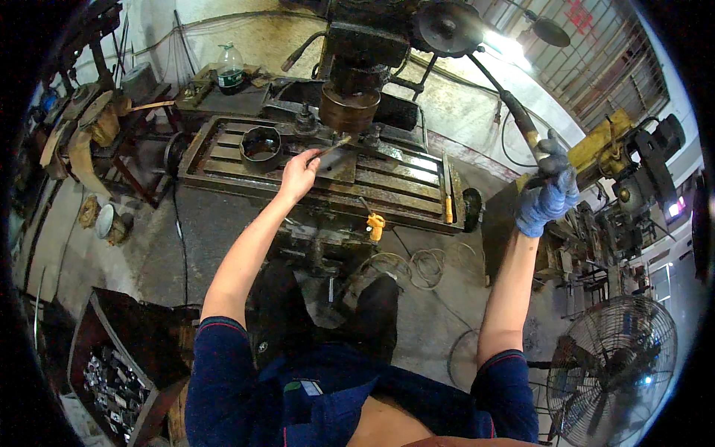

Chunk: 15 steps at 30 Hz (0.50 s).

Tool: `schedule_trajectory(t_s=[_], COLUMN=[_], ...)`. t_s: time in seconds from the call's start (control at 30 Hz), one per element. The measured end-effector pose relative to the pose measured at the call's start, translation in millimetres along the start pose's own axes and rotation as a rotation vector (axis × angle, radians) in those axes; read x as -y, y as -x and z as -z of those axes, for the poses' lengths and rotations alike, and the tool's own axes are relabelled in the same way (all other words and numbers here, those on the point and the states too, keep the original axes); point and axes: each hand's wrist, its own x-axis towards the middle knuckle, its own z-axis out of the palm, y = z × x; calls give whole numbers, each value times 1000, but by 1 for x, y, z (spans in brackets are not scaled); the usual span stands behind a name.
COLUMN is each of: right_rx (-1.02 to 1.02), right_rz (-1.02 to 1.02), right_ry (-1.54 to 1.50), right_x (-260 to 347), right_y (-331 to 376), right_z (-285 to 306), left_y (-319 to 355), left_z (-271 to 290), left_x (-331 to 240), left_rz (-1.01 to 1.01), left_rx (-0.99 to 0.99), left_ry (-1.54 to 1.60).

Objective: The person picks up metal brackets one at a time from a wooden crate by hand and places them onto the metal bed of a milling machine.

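Observation:
My left hand (pixel 299 177) is bare and closed on a thin brush-like stick (pixel 334 146). The stick's tip reaches under the round, rusty-brown spindle head (pixel 348 106) of a drilling or milling machine. Just beneath lies a flat metal plate (pixel 339 168) on the slotted machine table (pixel 402 195). To the left of that hand stands a dark round pot (pixel 261 156) with dark liquid inside. My right hand (pixel 550 195), in a blue-grey glove, is raised at the right with its fingers wrapped round the end of the machine's long lever (pixel 525 123).
A yellow-handled tool (pixel 448 208) lies at the table's right end. A yellow fitting (pixel 375 226) hangs at the front edge. Coiled hose (pixel 426 268) lies on the floor. A bin of metal parts (pixel 112 387) stands lower left, a caged fan (pixel 614 372) lower right.

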Motion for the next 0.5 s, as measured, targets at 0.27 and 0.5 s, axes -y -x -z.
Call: schedule_trajectory(t_s=[0.27,0.5], right_rx=[64,-123], right_rz=[208,47], right_ry=[20,229], right_x=[-9,-3], right_y=[-48,-100], right_z=[6,0], left_y=[-10,-15], left_z=[-7,-8], left_x=[-13,-13], left_rz=[-25,25], left_rx=[-8,-101], left_ry=[9,-249])
